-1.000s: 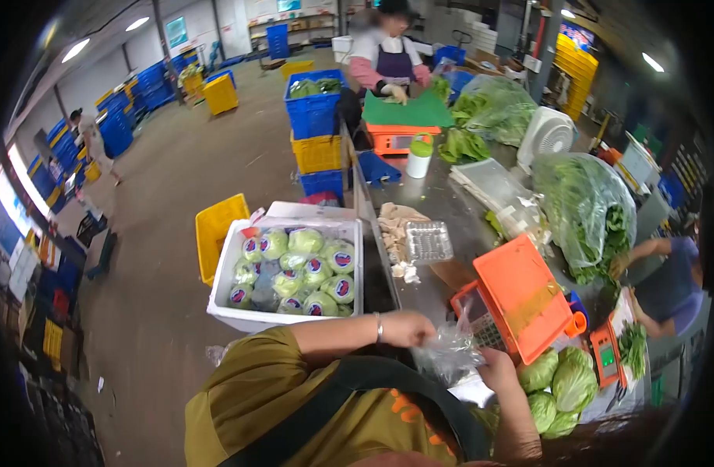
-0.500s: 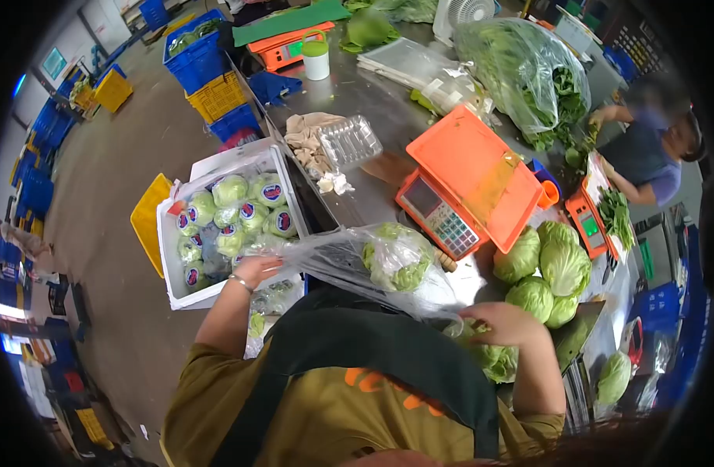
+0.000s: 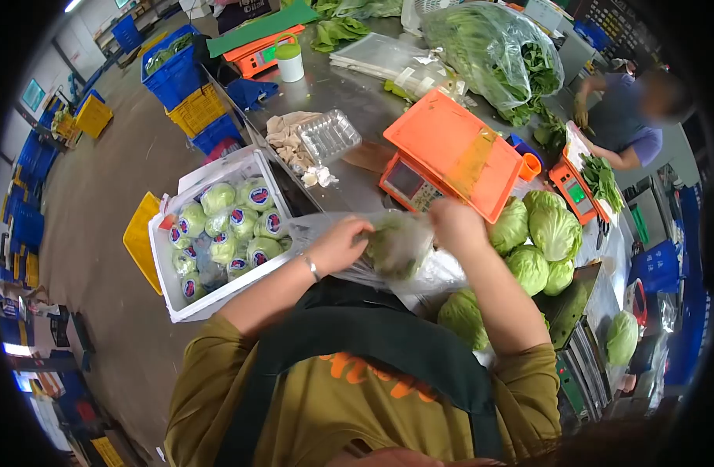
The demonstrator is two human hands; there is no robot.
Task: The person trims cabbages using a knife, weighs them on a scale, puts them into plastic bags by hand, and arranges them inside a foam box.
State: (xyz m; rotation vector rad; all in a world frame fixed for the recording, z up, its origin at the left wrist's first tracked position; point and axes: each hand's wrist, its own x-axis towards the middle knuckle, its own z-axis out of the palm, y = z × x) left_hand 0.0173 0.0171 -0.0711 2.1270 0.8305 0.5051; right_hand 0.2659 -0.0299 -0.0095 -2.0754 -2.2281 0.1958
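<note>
A lettuce head (image 3: 396, 245), blurred and wrapped in clear plastic film (image 3: 314, 227), sits in front of me between my hands. My left hand (image 3: 340, 247) is closed on the film at the lettuce's left side, with the thumb and fingertips close to the head. On the other side my right hand (image 3: 457, 226) is closed in a fist by the wrap, its fingers partly hidden and smeared. Several bare lettuce heads (image 3: 527, 268) lie to the right, and another one (image 3: 464, 319) is under my right forearm.
A white foam box (image 3: 217, 294) of wrapped, labelled lettuces stands at left. Beyond my hands is an orange scale (image 3: 454, 152), with a clear plastic tray (image 3: 330, 136) and a cloth (image 3: 288, 132) to its left. A person (image 3: 626, 117) handles leafy greens at the far right.
My left hand has come right from beside the foam box to the lettuce. My right hand has moved up and left from the lower lettuce. The stretched film is now gathered closer around the head.
</note>
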